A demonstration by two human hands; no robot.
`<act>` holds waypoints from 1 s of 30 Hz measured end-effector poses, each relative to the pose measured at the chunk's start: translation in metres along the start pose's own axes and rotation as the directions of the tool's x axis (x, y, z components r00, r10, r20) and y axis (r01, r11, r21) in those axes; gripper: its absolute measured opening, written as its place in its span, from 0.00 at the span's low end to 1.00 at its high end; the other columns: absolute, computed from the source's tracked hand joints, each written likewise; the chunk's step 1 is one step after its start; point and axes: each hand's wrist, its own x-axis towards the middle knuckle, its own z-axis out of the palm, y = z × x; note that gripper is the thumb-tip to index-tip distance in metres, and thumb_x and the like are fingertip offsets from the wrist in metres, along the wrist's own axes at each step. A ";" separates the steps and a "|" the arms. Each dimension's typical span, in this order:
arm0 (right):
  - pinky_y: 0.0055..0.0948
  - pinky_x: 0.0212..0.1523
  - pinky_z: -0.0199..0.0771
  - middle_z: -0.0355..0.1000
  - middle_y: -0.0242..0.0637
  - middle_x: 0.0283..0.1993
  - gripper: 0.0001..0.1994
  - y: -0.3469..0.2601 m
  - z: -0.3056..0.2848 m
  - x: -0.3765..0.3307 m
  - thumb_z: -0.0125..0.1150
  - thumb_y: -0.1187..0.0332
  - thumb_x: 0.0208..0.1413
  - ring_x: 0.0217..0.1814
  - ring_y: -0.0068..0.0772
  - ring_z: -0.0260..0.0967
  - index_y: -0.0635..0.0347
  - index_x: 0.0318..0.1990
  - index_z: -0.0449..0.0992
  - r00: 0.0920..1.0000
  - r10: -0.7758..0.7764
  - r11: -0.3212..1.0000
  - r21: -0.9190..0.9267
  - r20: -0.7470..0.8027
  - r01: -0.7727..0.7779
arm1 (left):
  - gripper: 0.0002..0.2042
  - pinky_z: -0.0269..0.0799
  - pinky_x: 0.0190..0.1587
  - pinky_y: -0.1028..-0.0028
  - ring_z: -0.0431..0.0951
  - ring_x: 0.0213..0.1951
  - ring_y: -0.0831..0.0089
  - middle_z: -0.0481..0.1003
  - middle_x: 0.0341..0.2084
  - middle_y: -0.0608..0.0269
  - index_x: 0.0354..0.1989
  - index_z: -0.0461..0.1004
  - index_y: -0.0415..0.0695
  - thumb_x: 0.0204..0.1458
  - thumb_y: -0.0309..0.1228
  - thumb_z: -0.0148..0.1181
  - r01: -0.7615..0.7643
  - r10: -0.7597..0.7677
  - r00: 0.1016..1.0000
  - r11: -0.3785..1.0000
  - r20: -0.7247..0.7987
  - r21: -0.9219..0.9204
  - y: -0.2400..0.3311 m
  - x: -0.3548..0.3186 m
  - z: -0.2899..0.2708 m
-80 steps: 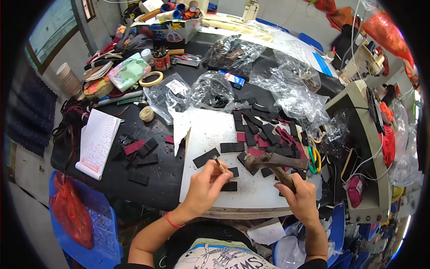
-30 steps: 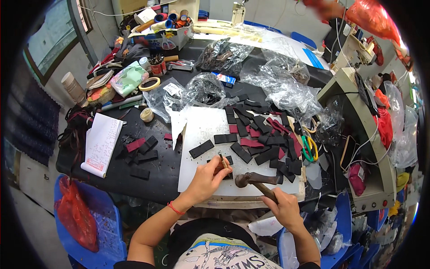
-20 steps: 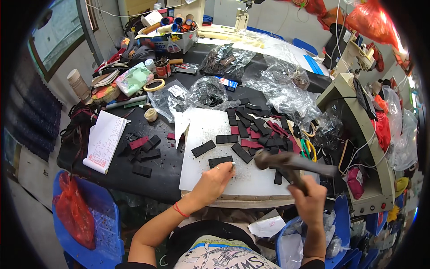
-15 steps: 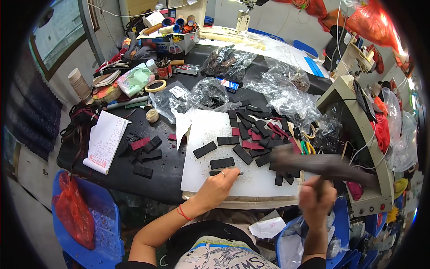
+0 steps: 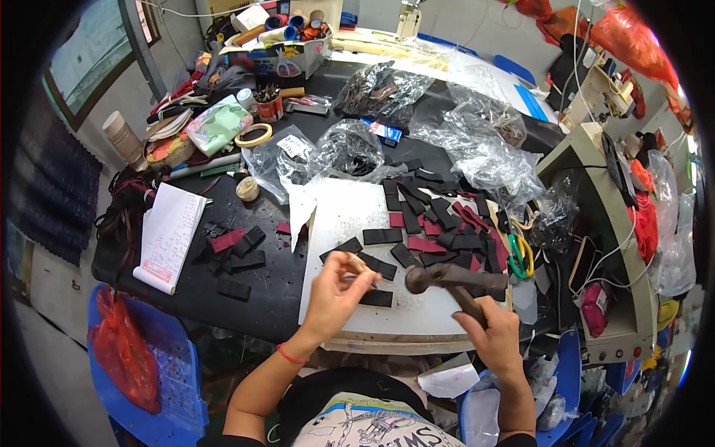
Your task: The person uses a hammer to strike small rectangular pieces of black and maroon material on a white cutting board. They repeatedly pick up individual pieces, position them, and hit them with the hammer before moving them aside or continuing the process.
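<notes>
Your left hand (image 5: 333, 294) pinches a slim punch (image 5: 363, 270) upright over a black strip (image 5: 376, 298) on the white board (image 5: 350, 223); your right hand (image 5: 491, 341) grips the hammer (image 5: 454, 279). Strike squarely, keeping the punch vertical. A red cup (image 5: 269, 108) holds tools; clear bags (image 5: 477, 149) hold dark pieces.

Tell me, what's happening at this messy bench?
A person sits at a cluttered black workbench. The left hand steadies a thin punch-like tool over a black strip lying on a white board. The right hand grips a hammer, its head close beside that tool. More black and red strips lie piled to the right, with clear plastic bags behind and a notepad at the left.
</notes>
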 end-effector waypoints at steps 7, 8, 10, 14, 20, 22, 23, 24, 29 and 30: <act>0.34 0.20 0.64 0.68 0.40 0.19 0.15 -0.008 0.023 0.011 0.69 0.61 0.48 0.18 0.41 0.67 0.61 0.31 0.72 0.968 -0.153 0.981 -0.084 0.200 0.172 | 0.12 0.77 0.46 0.72 0.78 0.44 0.70 0.75 0.37 0.55 0.51 0.64 0.34 0.60 0.24 0.51 0.047 -0.026 0.993 0.983 -0.118 0.176 0.025 -0.011 -0.032; 0.34 0.20 0.64 0.68 0.40 0.19 0.15 -0.009 0.026 0.013 0.69 0.60 0.48 0.18 0.41 0.66 0.61 0.31 0.72 0.960 -0.165 0.977 -0.093 0.228 0.191 | 0.14 0.77 0.46 0.72 0.78 0.44 0.70 0.75 0.37 0.55 0.53 0.63 0.33 0.60 0.25 0.51 0.052 -0.036 0.995 0.984 -0.094 0.170 0.023 -0.014 -0.032; 0.36 0.18 0.63 0.67 0.39 0.18 0.17 -0.012 0.031 0.018 0.67 0.58 0.50 0.17 0.44 0.65 0.60 0.28 0.68 0.937 -0.173 0.960 -0.163 0.304 0.230 | 0.14 0.77 0.46 0.72 0.78 0.44 0.70 0.76 0.38 0.56 0.54 0.64 0.34 0.61 0.25 0.50 0.084 -0.077 0.996 0.986 -0.055 0.143 0.022 -0.016 -0.031; 0.38 0.18 0.62 0.66 0.41 0.18 0.19 -0.017 0.033 0.024 0.65 0.57 0.52 0.17 0.46 0.65 0.60 0.25 0.64 0.929 -0.146 0.951 -0.211 0.340 0.227 | 0.13 0.77 0.46 0.73 0.78 0.43 0.72 0.76 0.38 0.56 0.52 0.67 0.36 0.60 0.23 0.50 0.100 -0.108 0.993 0.981 0.040 0.165 0.016 -0.012 -0.034; 0.37 0.14 0.61 0.67 0.40 0.17 0.19 -0.013 0.034 0.023 0.64 0.56 0.53 0.15 0.45 0.65 0.60 0.25 0.62 0.923 -0.196 0.943 -0.195 0.331 0.270 | 0.11 0.77 0.44 0.74 0.79 0.40 0.73 0.77 0.36 0.57 0.49 0.69 0.35 0.59 0.23 0.52 0.153 -0.162 0.987 0.952 0.013 0.266 0.019 -0.007 -0.034; 0.38 0.14 0.61 0.67 0.40 0.17 0.19 -0.013 0.034 0.023 0.64 0.56 0.53 0.15 0.45 0.65 0.60 0.25 0.62 0.922 -0.195 0.945 -0.187 0.335 0.268 | 0.10 0.77 0.44 0.74 0.79 0.40 0.74 0.77 0.36 0.56 0.47 0.69 0.36 0.59 0.23 0.52 0.132 -0.145 0.989 0.948 0.026 0.291 0.018 -0.008 -0.035; 0.38 0.14 0.61 0.67 0.40 0.17 0.19 -0.014 0.034 0.023 0.64 0.56 0.53 0.15 0.45 0.65 0.60 0.25 0.62 0.922 -0.191 0.947 -0.183 0.337 0.263 | 0.09 0.77 0.44 0.74 0.79 0.40 0.74 0.77 0.36 0.56 0.47 0.69 0.36 0.59 0.23 0.52 0.121 -0.137 0.990 0.945 0.032 0.304 0.018 -0.008 -0.035; 0.38 0.14 0.61 0.67 0.40 0.17 0.19 -0.015 0.033 0.023 0.64 0.56 0.53 0.15 0.45 0.65 0.60 0.25 0.62 0.922 -0.190 0.948 -0.180 0.337 0.261 | 0.09 0.77 0.43 0.75 0.79 0.40 0.74 0.77 0.36 0.57 0.46 0.69 0.36 0.59 0.23 0.52 0.113 -0.127 0.991 0.950 0.029 0.290 0.016 -0.008 -0.036; 0.38 0.15 0.61 0.66 0.41 0.17 0.20 -0.015 0.034 0.024 0.65 0.56 0.52 0.15 0.45 0.65 0.60 0.25 0.62 0.927 -0.195 0.951 -0.171 0.321 0.259 | 0.07 0.76 0.42 0.76 0.79 0.40 0.76 0.78 0.36 0.58 0.45 0.69 0.36 0.59 0.23 0.52 -0.002 -0.033 0.996 0.926 0.085 0.379 0.012 -0.012 -0.037; 0.38 0.15 0.61 0.66 0.41 0.17 0.20 -0.014 0.034 0.025 0.65 0.56 0.52 0.15 0.45 0.65 0.60 0.24 0.62 0.928 -0.203 0.949 -0.171 0.313 0.265 | 0.07 0.75 0.42 0.76 0.79 0.39 0.76 0.78 0.36 0.58 0.45 0.69 0.36 0.59 0.23 0.52 0.000 -0.035 0.996 0.926 0.086 0.378 0.013 -0.012 -0.037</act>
